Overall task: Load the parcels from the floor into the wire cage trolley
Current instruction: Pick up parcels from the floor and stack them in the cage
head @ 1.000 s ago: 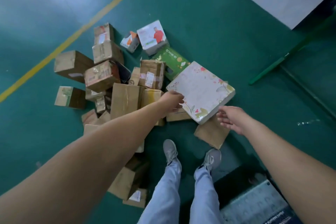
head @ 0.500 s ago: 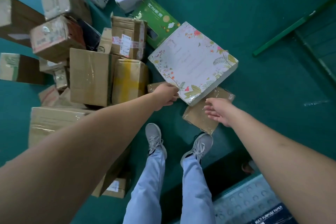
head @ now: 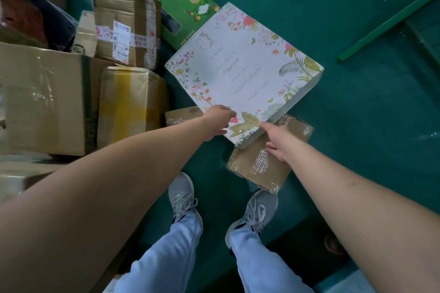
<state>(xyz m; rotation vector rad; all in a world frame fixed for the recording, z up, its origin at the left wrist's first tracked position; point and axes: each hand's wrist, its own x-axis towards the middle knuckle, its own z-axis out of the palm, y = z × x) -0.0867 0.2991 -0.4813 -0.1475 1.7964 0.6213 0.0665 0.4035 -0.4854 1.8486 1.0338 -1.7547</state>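
Green floor (head: 357, 126), frame centre: left hand (head: 217, 121) gripping, right hand (head: 278, 141) spread touching flat white floral cardboard box (head: 245, 71); unlifted, brown cardboard parcels (head: 59, 97) left unloaded.

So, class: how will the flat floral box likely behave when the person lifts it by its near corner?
The floral box looks stiff, with crisp edges, so it probably won't flop. Broad and shallow, it may tilt if held only at one corner. It rests partly on a taped brown parcel, so it could slide off.
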